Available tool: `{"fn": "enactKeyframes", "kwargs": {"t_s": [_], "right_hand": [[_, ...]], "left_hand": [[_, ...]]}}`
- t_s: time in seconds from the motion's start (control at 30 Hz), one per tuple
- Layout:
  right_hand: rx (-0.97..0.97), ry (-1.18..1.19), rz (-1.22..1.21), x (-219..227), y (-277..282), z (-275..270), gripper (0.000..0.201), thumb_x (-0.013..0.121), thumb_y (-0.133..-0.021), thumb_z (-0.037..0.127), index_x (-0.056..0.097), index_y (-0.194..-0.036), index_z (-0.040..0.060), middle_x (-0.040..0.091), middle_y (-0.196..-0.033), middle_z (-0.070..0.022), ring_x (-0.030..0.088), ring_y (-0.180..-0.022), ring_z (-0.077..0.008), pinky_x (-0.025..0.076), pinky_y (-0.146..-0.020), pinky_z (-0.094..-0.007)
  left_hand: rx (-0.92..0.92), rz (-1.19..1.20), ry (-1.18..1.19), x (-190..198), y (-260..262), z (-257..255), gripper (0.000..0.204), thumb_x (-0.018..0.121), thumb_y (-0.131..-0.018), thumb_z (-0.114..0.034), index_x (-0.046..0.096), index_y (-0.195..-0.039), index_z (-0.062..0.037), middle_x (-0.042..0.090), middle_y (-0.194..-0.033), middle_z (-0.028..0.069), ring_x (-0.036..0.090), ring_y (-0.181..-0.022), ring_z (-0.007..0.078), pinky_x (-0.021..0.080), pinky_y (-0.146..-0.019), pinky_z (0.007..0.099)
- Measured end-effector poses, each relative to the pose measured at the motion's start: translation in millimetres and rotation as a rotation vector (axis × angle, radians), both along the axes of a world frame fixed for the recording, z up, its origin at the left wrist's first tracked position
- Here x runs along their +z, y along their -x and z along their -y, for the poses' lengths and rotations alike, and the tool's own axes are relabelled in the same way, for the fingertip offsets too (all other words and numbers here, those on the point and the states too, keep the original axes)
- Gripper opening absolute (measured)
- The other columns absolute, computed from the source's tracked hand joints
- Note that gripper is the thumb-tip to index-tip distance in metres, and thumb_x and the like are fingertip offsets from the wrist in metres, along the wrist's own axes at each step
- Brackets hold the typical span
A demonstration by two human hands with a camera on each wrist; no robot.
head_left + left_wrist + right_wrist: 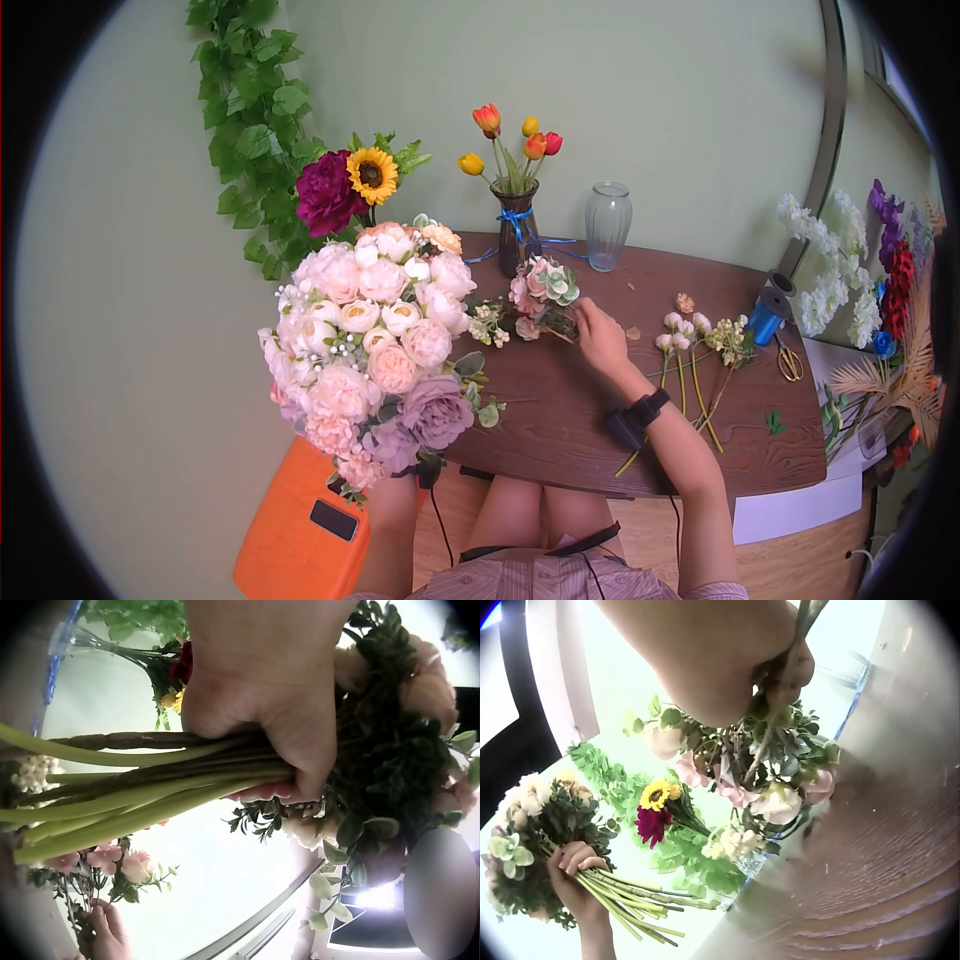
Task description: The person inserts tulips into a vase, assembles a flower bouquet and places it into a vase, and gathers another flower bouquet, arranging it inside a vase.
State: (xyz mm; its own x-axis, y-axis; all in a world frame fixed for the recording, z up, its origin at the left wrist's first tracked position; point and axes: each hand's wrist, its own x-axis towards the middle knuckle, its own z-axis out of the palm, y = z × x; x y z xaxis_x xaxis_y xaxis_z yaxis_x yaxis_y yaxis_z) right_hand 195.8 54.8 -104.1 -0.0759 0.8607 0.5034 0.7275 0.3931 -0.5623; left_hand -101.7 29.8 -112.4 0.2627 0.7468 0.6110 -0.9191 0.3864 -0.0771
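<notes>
My left hand point(277, 720) grips a large bouquet point(370, 320) of pale pink, white and mauve blooms by its stems. In the head view the blooms hide this hand. Its bundled green and brown stems point(150, 795) stick out past the fingers in the left wrist view. Over the table, my right hand point(602, 342) pinches the stem of a smaller spray of pink flowers point(535, 288) with pale green leaves. The right wrist view shows that stem point(769, 727) running through the curled fingers, the blooms point(776, 801) hanging beyond them.
On the brown table point(560, 430) stand a dark vase point(518, 245) of tulips and a clear glass vase point(608, 228). To the right lie loose white-budded stems point(683, 385), blue ribbon point(766, 318) and scissors point(790, 364). A sunflower point(372, 176) stands behind the bouquet. An orange case point(290, 530) is lower left.
</notes>
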Motion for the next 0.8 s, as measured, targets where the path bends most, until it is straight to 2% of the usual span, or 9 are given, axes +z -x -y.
{"fn": "enactKeyframes", "kwargs": {"t_s": [0.2, 0.27, 0.3, 0.37, 0.5, 0.7, 0.73, 0.77, 0.8], "right_hand": [[-0.003, 0.033, -0.048, -16, -5, -16, 0.013, 0.042, -0.088, 0.020, 0.047, -0.091, 0.0087, 0.057, -0.081, -0.0163, 0.054, -0.080, -0.0382, 0.043, -0.065, -0.0445], [0.250, 0.069, -0.276, -29, -9, -29, 0.012, 0.042, -0.088, 0.019, 0.046, -0.088, 0.0070, 0.055, -0.083, -0.0159, 0.052, -0.082, -0.0378, 0.042, -0.067, -0.0428], [0.249, 0.070, -0.276, -33, -10, -30, 0.012, 0.042, -0.088, 0.019, 0.046, -0.088, 0.0070, 0.055, -0.083, -0.0159, 0.052, -0.082, -0.0378, 0.042, -0.067, -0.0428], [0.063, -0.066, -0.161, -30, -9, -24, 0.012, 0.043, -0.087, 0.016, 0.046, -0.088, 0.0054, 0.052, -0.085, -0.0159, 0.051, -0.082, -0.0374, 0.041, -0.069, -0.0415], [-0.036, -0.229, -0.243, -12, -5, -14, 0.011, 0.042, -0.087, 0.015, 0.046, -0.090, 0.0051, 0.050, -0.087, -0.0157, 0.051, -0.082, -0.0381, 0.041, -0.068, -0.0432], [-0.067, -0.156, -0.067, -8, -8, -12, 0.011, 0.042, -0.088, 0.016, 0.045, -0.093, 0.0073, 0.048, -0.090, -0.0155, 0.050, -0.081, -0.0391, 0.041, -0.066, -0.0452], [-0.067, -0.160, -0.066, -8, -9, -13, 0.011, 0.042, -0.088, 0.016, 0.045, -0.093, 0.0073, 0.048, -0.090, -0.0155, 0.050, -0.081, -0.0391, 0.041, -0.066, -0.0452], [-0.070, -0.157, -0.100, -10, -9, -13, 0.010, 0.042, -0.088, 0.017, 0.045, -0.092, 0.0076, 0.048, -0.090, -0.0156, 0.050, -0.080, -0.0391, 0.041, -0.065, -0.0453], [-0.073, -0.153, -0.135, -11, -10, -14, 0.010, 0.042, -0.088, 0.017, 0.045, -0.092, 0.0080, 0.048, -0.090, -0.0156, 0.050, -0.080, -0.0392, 0.041, -0.065, -0.0455]], "left_hand": [[-0.007, 0.014, 0.016, 3, 0, -1, 0.026, 0.056, -0.073, -0.021, 0.052, -0.095, -0.0070, 0.054, -0.098, 0.0047, 0.049, -0.095, 0.0182, 0.040, -0.085, 0.0309], [-0.011, 0.019, 0.021, 7, -6, -6, 0.026, 0.056, -0.073, -0.021, 0.052, -0.094, -0.0072, 0.054, -0.097, 0.0046, 0.049, -0.094, 0.0181, 0.040, -0.085, 0.0309], [-0.013, 0.022, 0.024, 7, -7, -7, 0.026, 0.056, -0.073, -0.020, 0.052, -0.094, -0.0073, 0.054, -0.097, 0.0045, 0.049, -0.094, 0.0181, 0.040, -0.085, 0.0309], [-0.015, 0.026, 0.031, 8, -6, -7, 0.025, 0.056, -0.073, -0.020, 0.052, -0.094, -0.0074, 0.054, -0.097, 0.0044, 0.049, -0.094, 0.0181, 0.040, -0.085, 0.0309], [-0.014, 0.040, 0.038, 7, -8, -7, 0.025, 0.057, -0.072, -0.020, 0.053, -0.093, -0.0077, 0.055, -0.096, 0.0041, 0.049, -0.094, 0.0181, 0.040, -0.085, 0.0309], [-0.029, 0.053, 0.070, 8, -13, -9, 0.024, 0.057, -0.071, -0.020, 0.054, -0.091, -0.0082, 0.055, -0.095, 0.0037, 0.050, -0.093, 0.0180, 0.040, -0.085, 0.0309], [-0.030, 0.057, 0.069, -9, -2, 50, 0.023, 0.057, -0.071, -0.020, 0.054, -0.091, -0.0082, 0.055, -0.095, 0.0037, 0.050, -0.093, 0.0180, 0.040, -0.084, 0.0309], [-0.032, 0.060, 0.069, 9, -18, -12, 0.023, 0.057, -0.071, -0.020, 0.054, -0.091, -0.0083, 0.055, -0.095, 0.0036, 0.050, -0.093, 0.0180, 0.040, -0.084, 0.0309], [-0.033, 0.063, 0.071, -4, 0, 43, 0.023, 0.058, -0.071, -0.020, 0.054, -0.091, -0.0084, 0.055, -0.094, 0.0035, 0.050, -0.093, 0.0180, 0.040, -0.084, 0.0309]]}}
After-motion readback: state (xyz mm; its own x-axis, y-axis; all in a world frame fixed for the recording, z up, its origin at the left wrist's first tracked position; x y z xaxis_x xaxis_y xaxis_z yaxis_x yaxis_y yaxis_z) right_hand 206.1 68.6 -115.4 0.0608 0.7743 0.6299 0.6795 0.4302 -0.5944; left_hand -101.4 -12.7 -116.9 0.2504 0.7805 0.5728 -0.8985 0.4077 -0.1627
